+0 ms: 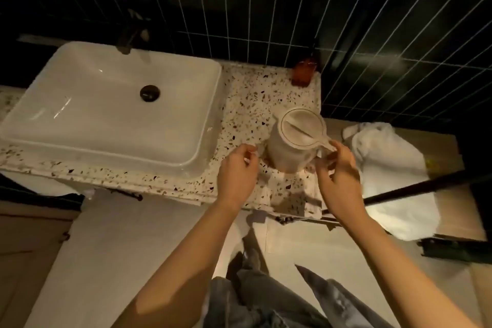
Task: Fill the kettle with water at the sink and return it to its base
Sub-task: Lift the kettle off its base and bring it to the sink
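The cream kettle (291, 145) stands upright on the speckled counter (250, 104), lid shut, between both hands. The right hand (339, 168) has its fingers curled at the kettle's handle; whether they grip it I cannot tell. The left hand (237, 170) hovers just left of the kettle's body, fingers loosely bent, holding nothing. Beyond the left fingers lies the white sink (111, 112). Bare counter runs past the kettle to an amber bottle (303, 73) at the tiled wall.
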Demonstrator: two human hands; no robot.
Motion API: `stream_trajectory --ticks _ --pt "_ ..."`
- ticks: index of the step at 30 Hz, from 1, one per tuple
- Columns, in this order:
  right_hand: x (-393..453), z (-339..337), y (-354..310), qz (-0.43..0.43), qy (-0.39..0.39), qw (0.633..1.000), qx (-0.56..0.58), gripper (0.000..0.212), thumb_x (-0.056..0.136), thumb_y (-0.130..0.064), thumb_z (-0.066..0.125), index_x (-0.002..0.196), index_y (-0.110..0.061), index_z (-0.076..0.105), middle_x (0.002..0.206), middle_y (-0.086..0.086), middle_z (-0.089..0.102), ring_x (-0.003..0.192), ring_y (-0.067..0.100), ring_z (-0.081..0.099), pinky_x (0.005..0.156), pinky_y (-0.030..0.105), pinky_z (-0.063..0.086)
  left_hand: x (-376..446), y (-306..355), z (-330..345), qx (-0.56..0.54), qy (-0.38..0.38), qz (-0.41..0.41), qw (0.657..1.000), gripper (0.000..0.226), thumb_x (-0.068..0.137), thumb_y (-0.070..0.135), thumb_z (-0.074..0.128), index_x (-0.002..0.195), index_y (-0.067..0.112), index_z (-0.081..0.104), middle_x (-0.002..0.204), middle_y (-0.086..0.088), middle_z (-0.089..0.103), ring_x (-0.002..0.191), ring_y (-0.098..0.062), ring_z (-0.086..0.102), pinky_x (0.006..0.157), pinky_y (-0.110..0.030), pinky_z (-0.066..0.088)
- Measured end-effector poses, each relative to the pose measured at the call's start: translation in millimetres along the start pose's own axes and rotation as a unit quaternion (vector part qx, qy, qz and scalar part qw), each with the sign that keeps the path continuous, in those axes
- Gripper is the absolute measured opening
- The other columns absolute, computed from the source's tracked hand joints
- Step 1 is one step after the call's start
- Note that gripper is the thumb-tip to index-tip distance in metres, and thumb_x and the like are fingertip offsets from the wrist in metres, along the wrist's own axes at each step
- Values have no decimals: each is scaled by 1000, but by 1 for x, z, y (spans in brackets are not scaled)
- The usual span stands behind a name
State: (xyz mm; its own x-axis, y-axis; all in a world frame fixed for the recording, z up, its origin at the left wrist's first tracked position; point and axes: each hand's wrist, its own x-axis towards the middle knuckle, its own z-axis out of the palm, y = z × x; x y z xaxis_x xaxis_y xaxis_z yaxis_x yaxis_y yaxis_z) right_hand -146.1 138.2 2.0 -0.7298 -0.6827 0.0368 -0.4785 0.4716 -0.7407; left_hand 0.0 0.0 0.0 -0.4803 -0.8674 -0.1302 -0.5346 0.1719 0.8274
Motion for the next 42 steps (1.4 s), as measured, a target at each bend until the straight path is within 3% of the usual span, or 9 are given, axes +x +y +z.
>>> stream_trajectory --ticks 5,9,14,20,24,30,36,39,42 --pt "38 -5 15 94 94 991 -25 52 92 -31 48 138 -10 37 128 18 45 113 30 49 98 48 44 43 22 29 -112 -70 -72 989 28 98 23 53 123 13 58 105 8 58 96 -8 55 71 -13 38" --pt "56 1 33 141 66 987 -38 46 94 -37 37 125 -4 49 123 23 50 113 34 47 99 48 39 74 33 47 -167 -125 -153 966 42 96 33 55 133 14 47 107 11 51 95 -6 51 77 -20 39" --pt "69 9 36 226 43 967 113 40 100 -30 33 65 -14 41 68 6 46 66 17 43 62 33 38 101 28 57 -279 -258 -231 896 63 87 44 63 140 16 41 133 2 56 125 -21 51 106 -43 41" --pt "71 17 39 273 71 942 183 40 102 -35 32 81 -20 63 80 -5 59 73 9 54 73 23 43 130 22 54 -285 -328 -274 858 55 91 42 61 142 30 42 135 6 53 121 -19 50 91 -39 48" --pt "75 21 50 328 71 924 183 79 89 -69 37 82 7 58 85 29 65 82 39 63 88 48 52 145 23 50 -244 -368 -297 847 57 92 43 60 145 32 40 130 6 52 113 -18 49 68 -31 45" --pt "72 22 50 330 58 912 236 72 99 -47 31 81 19 54 82 39 58 78 35 65 65 19 49 151 23 57 -240 -380 -297 843 52 94 40 58 142 28 41 136 2 52 120 -24 50 64 -34 49" --pt "73 20 38 306 50 916 254 57 102 -40 30 62 -10 56 54 -2 63 55 6 60 67 24 44 148 25 57 -281 -363 -297 837 48 96 39 56 141 32 44 143 0 51 129 -26 48 100 -51 45" --pt "73 10 25 264 27 925 271 41 102 -38 32 89 -21 68 68 -8 64 71 -1 63 76 21 50 146 31 46 -310 -345 -288 838 48 95 38 58 140 31 47 136 4 56 122 -20 50 91 -39 44" --pt "75 3 12 230 2 925 304 43 96 -51 41 98 -22 73 91 14 66 97 24 62 102 47 44 147 39 28 -350 -325 -276 834 36 93 35 60 128 28 58 128 3 62 113 -15 56 77 -29 44"
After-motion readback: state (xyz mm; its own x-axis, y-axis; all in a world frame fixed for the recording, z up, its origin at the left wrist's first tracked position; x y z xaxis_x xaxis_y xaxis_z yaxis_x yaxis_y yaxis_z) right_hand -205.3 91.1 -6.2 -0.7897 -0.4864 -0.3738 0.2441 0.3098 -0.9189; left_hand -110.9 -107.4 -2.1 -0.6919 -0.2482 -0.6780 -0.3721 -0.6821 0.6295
